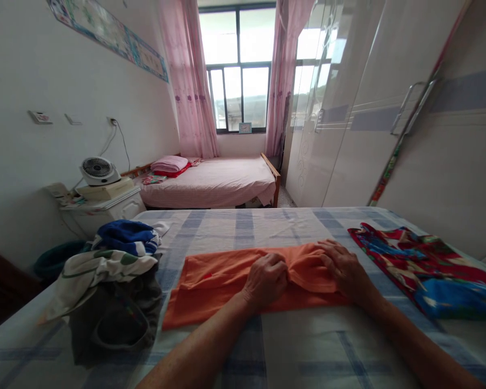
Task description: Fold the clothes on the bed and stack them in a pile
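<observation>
A folded orange garment, its exact kind unclear, [222, 270] lies lengthwise across the bed in front of me. My left hand [267, 278] is closed on the cloth near its middle, with the fingers curled under and the fingertips hidden. At the garment's right end, my right hand [344, 270] rests on the fabric with its fingers apart. Between the two hands the upper layer is raised and wrinkled. Toward the left, the garment lies flatter, with a small bright red patch on it.
Rumpled clothes, blue [125, 235], white [105, 266] and dark grey [117, 319], are heaped at the left. A red and blue patterned cloth [425, 259] lies at the right. Beyond the checked bedsheet [243, 224] stand a pink-covered bed [227, 175], a fan [99, 170] on a cabinet, and a white wardrobe [348, 156].
</observation>
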`<state>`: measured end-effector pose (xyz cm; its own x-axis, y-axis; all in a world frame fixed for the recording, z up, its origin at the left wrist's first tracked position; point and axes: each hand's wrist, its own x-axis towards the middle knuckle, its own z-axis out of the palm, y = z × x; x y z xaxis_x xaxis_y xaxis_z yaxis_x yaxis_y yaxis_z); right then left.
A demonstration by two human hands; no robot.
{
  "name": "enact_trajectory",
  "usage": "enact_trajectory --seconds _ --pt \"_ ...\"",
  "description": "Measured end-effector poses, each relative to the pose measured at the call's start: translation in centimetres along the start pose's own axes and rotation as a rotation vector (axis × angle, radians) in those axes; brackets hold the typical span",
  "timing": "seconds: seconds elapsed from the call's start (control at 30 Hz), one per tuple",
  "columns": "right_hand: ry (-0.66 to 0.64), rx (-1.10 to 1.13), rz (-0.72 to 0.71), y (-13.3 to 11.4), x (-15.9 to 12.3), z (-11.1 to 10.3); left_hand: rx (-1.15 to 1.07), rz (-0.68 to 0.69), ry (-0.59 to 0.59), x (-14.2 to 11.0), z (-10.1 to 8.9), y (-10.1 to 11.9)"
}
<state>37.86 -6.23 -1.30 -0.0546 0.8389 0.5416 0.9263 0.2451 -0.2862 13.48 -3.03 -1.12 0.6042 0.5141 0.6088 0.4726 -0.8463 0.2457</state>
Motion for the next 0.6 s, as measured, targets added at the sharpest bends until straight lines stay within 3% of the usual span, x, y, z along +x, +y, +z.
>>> enact_trajectory --seconds 0.1,0.23,0.43,0.6 --pt "-0.004 -0.062 -0.07 -0.6 0.0 -0.1 -0.005 0.103 -0.086 -0.1 0.0 0.7" --pt "-0.135 -0.14 -0.078 0.0 -0.4 0.6 -0.015 0.07 -0.189 -0.1 -0.1 0.9" --pt "-0.2 -0.186 -0.137 2.6 -1.0 1.6 -0.005 0.033 -0.22 -0.2 -0.1 0.8" --pt "-0.182 -0.186 -0.181 3.0 -1.1 2.0 -0.004 0.026 -0.224 -0.3 0.0 0.8"
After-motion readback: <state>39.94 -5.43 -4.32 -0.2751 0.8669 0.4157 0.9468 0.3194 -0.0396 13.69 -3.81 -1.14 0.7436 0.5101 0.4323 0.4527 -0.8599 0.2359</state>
